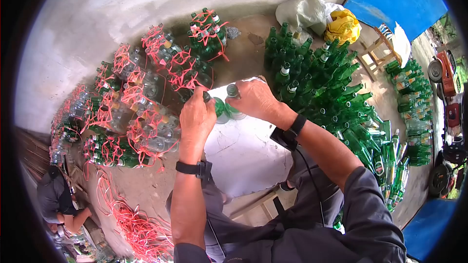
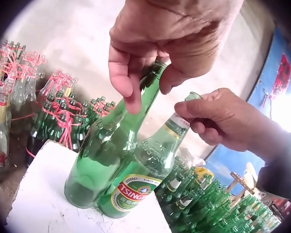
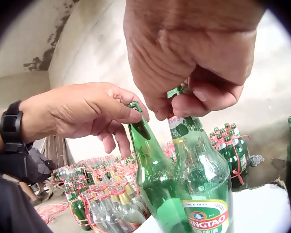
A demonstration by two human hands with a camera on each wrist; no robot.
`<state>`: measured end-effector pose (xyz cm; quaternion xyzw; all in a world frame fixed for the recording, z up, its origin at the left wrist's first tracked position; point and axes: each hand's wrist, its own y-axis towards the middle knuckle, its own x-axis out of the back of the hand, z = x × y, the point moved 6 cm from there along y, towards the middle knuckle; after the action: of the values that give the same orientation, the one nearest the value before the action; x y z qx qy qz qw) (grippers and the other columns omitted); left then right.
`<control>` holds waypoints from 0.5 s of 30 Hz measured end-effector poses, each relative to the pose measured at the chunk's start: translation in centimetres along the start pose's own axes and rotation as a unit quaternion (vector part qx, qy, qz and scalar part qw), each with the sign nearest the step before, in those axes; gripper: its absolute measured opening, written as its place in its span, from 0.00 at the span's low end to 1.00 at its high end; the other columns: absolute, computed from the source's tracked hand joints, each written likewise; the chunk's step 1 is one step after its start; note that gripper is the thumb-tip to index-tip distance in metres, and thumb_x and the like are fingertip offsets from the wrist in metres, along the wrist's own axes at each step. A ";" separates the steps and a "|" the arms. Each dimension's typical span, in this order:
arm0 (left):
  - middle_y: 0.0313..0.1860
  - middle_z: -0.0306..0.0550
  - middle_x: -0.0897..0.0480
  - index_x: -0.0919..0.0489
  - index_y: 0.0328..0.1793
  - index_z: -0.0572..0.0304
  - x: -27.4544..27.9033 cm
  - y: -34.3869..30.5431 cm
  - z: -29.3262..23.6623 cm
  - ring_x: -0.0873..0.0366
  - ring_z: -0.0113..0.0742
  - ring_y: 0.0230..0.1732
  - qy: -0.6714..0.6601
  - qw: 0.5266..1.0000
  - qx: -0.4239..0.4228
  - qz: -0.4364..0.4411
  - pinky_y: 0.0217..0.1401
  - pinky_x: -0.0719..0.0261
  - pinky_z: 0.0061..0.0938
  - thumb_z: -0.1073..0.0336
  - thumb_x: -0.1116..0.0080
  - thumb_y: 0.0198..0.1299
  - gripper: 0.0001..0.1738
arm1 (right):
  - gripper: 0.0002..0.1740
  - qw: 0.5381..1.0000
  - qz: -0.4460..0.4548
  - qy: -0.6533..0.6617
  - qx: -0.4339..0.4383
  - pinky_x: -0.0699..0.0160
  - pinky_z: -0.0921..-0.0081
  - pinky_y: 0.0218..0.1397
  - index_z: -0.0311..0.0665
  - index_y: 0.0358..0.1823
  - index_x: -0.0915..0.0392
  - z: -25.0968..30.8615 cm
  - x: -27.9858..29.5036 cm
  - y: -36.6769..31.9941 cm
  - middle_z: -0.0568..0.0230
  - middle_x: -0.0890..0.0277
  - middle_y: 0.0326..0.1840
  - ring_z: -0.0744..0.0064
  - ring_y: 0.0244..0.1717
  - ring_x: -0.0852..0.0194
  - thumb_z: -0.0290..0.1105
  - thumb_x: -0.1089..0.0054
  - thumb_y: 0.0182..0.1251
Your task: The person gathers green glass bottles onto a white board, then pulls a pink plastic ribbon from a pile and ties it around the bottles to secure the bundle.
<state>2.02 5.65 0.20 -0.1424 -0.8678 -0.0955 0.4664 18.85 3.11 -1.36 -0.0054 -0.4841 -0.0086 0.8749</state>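
Two green glass bottles stand side by side on a white board (image 1: 246, 160) in front of the person. The left hand (image 1: 197, 122) pinches the top of the plain green bottle (image 2: 99, 160), which shows no label, its thumb and fingers about the neck. With thumb and fingers, the right hand (image 1: 261, 100) grips the neck of the labelled beer bottle (image 2: 155, 153). That bottle carries a red and white Tsingtao label (image 3: 206, 217) and a white neck band. Both bottles lean slightly and overlap in the left wrist view. The right hand hides most of its bottle's mouth in the right wrist view.
Bundles of bottles tied with pink strips (image 1: 146, 112) crowd the left. Many loose green bottles (image 1: 336, 92) stand and lean at the right. A heap of pink strips (image 1: 141, 229) lies lower left. Another person (image 1: 53, 197) sits at far left; a wooden stool (image 1: 378, 53) stands right.
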 end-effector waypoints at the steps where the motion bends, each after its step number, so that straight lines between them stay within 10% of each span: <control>1: 0.41 0.63 0.16 0.29 0.60 0.60 0.4 -0.2 -0.3 0.19 0.63 0.47 0.001 1.000 -0.004 -0.011 0.49 0.23 0.50 0.66 0.37 0.59 0.23 | 0.21 1.000 0.020 -0.016 0.007 0.19 0.59 0.47 0.36 0.40 0.16 -0.1 -0.4 0.0 0.47 0.17 0.30 0.49 0.39 0.16 0.46 0.31 0.54; 11: 0.49 0.63 0.17 0.28 0.63 0.60 0.1 -0.1 0.1 0.19 0.62 0.51 -0.012 1.000 0.011 -0.021 0.53 0.23 0.48 0.64 0.37 0.60 0.25 | 0.27 0.991 0.121 -0.024 0.057 0.20 0.61 0.54 0.37 0.53 0.17 -5.4 0.8 0.2 0.49 0.15 0.42 0.49 0.47 0.17 0.45 0.33 0.55; 15: 0.50 0.63 0.17 0.28 0.63 0.60 0.6 -0.3 -0.1 0.19 0.61 0.51 -0.022 1.000 0.008 -0.017 0.54 0.23 0.47 0.64 0.36 0.59 0.26 | 0.14 0.988 0.000 -0.130 -0.082 0.19 0.56 0.52 0.37 0.41 0.16 -11.8 4.1 0.4 0.48 0.16 0.43 0.47 0.48 0.18 0.38 0.39 0.59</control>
<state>1.70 5.43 0.78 -0.1256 -0.8809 -0.0938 0.4466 31.05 3.23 -4.15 -0.0783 -0.5916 -0.0480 0.8010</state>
